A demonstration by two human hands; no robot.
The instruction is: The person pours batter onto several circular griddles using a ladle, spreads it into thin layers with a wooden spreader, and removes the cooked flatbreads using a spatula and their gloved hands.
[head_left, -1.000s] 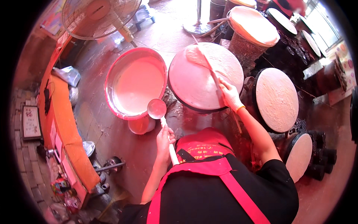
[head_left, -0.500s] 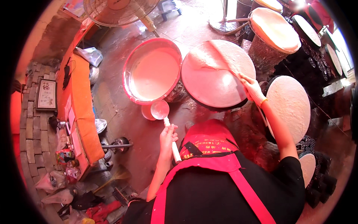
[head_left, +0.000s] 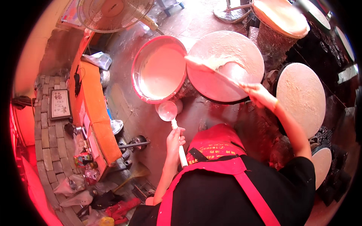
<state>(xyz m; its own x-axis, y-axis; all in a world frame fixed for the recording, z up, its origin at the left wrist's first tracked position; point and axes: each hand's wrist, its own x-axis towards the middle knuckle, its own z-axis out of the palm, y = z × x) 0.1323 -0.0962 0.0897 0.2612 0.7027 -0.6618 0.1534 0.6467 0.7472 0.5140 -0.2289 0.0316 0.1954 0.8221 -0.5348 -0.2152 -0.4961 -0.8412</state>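
Note:
My left hand (head_left: 175, 141) is closed round the white handle of a ladle (head_left: 167, 111), its round bowl hanging just off the near rim of a red-rimmed tub (head_left: 134, 71). Pale batter (head_left: 160, 73) fills much of that tub. In my right hand (head_left: 260, 95) is a long, flat spreader (head_left: 206, 70), its blade lying across a round griddle (head_left: 247, 43) with the far end at the griddle's left edge. A thin, uneven pale layer coats the griddle, and a smooth shiny patch (head_left: 233, 71) shows near the middle.
To the right stands another coated griddle (head_left: 301, 100), with a smaller round one (head_left: 321, 167) nearer me. A large pale-topped drum (head_left: 281, 17) is at the far right. On the left are an orange-covered table (head_left: 96, 113) and a fan (head_left: 115, 11). Bags and cloths (head_left: 117, 211) lie at lower left.
The spreader's far end has swept from the griddle's far side round to its left edge. My right hand has moved slightly nearer. The ladle stays beside the tub; the whole view has shifted a little.

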